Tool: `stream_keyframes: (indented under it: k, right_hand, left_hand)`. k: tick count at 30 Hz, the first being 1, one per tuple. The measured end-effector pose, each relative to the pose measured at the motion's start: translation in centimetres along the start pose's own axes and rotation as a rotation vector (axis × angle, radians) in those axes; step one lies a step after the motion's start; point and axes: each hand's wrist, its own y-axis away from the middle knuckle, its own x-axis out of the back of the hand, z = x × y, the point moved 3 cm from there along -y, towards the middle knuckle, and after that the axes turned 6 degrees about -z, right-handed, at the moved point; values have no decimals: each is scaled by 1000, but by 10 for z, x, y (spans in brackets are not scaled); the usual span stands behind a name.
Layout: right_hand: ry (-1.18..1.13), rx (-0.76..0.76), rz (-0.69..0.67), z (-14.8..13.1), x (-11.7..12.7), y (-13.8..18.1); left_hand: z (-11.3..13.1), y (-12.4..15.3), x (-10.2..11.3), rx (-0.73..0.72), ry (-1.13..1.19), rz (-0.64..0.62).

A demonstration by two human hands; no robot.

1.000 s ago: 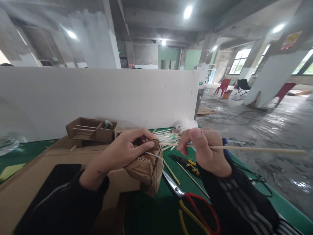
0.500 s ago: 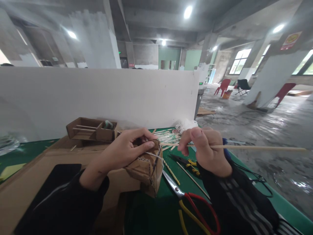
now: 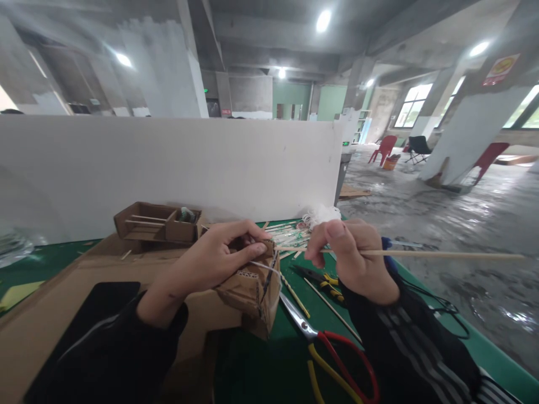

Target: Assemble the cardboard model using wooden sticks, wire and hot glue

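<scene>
My left hand (image 3: pixel 214 259) is closed round a small cardboard box (image 3: pixel 252 292), held tilted above the green table (image 3: pixel 261 365). Its thumb and fingers pinch the box's upper edge. My right hand (image 3: pixel 353 258) pinches a long thin wooden stick (image 3: pixel 442 255) that runs level from the box's top edge out to the right, past the table's edge. The stick's left tip sits at the box, close to my left fingertips. Both sleeves are black.
Red-and-yellow-handled scissors (image 3: pixel 332 350) and small pliers (image 3: pixel 320 276) lie on the table under my hands. More sticks (image 3: pixel 290 233) and white string (image 3: pixel 320 213) lie behind. An open cardboard tray (image 3: pixel 155 221) stands before a white partition (image 3: pixel 168 163). Flat cardboard (image 3: pixel 54 303) covers the left.
The stick and my right hand have shifted very slightly, the stick's far end dipping a little. My left hand and the box have stayed put.
</scene>
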Motion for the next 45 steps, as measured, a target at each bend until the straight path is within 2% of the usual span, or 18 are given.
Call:
stream_keyframes:
  k: [12,27,45]
  right_hand:
    - [0,-10,20,3,0,0]
    - [43,20,-10,0,-2,-2]
    - [45,-19,-13,3,0,-2]
  left_hand:
    - [-2,1,0,-33,33,6]
    - [-2,-1,-1,-14,-8,8]
    - [-1,-1,-1,-6,-17,15]
